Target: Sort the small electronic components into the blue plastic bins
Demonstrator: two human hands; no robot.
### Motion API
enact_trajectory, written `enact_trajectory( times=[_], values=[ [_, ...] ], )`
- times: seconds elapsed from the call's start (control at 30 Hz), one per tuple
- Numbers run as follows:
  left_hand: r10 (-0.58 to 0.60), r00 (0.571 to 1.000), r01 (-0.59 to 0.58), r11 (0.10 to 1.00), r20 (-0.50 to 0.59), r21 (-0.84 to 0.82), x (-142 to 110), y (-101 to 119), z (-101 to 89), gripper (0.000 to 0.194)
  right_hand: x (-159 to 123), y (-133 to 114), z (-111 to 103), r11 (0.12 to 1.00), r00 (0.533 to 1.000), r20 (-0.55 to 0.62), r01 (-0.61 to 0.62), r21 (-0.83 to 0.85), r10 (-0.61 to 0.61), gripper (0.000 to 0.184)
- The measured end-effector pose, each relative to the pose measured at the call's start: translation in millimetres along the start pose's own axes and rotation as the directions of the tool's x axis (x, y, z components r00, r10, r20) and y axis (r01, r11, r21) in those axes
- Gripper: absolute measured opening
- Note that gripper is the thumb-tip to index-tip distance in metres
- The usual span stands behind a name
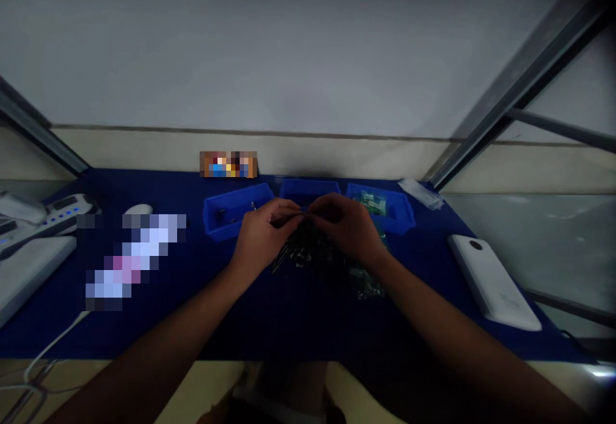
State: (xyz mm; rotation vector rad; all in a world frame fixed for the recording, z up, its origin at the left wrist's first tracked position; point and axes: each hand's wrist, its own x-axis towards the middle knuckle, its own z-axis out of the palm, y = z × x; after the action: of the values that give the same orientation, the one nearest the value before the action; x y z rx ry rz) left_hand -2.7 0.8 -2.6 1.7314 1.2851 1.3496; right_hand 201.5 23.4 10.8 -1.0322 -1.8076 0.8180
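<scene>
My left hand (264, 230) and my right hand (347, 224) meet over the middle of the table, fingertips pinched together. Something small and thin may be between them; it is too dark to name. Below the fingers lies a dark pile of small loose parts (308, 254), with a few thin sticks poking out on its left. Beside my right wrist is a clear plastic bag (366, 283) with greenish contents. Behind the hands stand a left blue bin (219, 222) with a few small items, a middle blue bin (310, 186), and a right blue bin (404, 215) holding a green packet.
A white power bank (495, 283) lies at the right on the blue tabletop (269, 328). White plastic packaging (421, 193) rests at the back right. To the left are a power strip (67, 212), a white mouse-like object (138, 210), a blurred-out device and a white cable (55, 344).
</scene>
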Motion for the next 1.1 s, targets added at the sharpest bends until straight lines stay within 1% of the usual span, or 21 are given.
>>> enact_trajectory(
  times=[0.17,0.27,0.4,0.57,0.63,0.7,0.8,0.9,1.0,1.1],
  values=[
    [0.01,1.0,-0.01,0.999,0.018,-0.031,1,0,0.2,0.017,1,-1,0,1.0,1.0,0.0,-0.003,0.016,0.003,0.013],
    [-0.002,1.0,0.003,0.998,0.026,-0.055,1,0,0.6,0.016,1,-2,1,1.0,1.0,0.009,0.009,-0.021,-0.009,0.016],
    [-0.009,0.999,0.012,0.997,0.041,-0.074,1,-1,0.7,0.017,0,-4,1,0.99,0.995,0.055,0.09,-0.109,-0.084,0.023],
    [0.011,0.998,-0.006,0.996,0.054,-0.092,1,-4,1.3,0.019,-1,-7,1,0.965,0.978,0.094,0.2,-0.171,-0.186,0.033],
    [0.009,0.999,-0.006,0.998,0.045,-0.07,1,-3,1.1,0.018,-1,-7,0,0.955,0.972,0.081,0.231,-0.187,-0.219,0.031],
    [0.006,1.0,-0.005,1.0,0.029,-0.009,0,0,0.3,0.018,-1,-6,0,0.949,0.971,0.042,0.239,-0.206,-0.235,0.027],
    [-0.006,0.999,0.004,0.998,0.043,0.065,-1,6,-1.2,0.025,0,-3,-1,0.951,0.973,-0.008,0.224,-0.213,-0.231,0.022],
    [-0.025,0.996,0.021,0.999,0.081,0.047,-2,8,-1.7,0.028,1,-1,-2,0.957,0.974,0.023,0.228,-0.181,-0.227,0.021],
    [-0.023,0.997,0.02,0.999,0.078,0.034,-2,6,-1.8,0.026,1,-2,-2,0.954,0.968,0.057,0.251,-0.166,-0.245,0.025],
    [-0.017,0.997,0.014,0.999,0.072,0.037,-1,3,-2.6,0.023,0,-5,-1,0.946,0.964,0.047,0.267,-0.183,-0.263,0.027]
  ],
)
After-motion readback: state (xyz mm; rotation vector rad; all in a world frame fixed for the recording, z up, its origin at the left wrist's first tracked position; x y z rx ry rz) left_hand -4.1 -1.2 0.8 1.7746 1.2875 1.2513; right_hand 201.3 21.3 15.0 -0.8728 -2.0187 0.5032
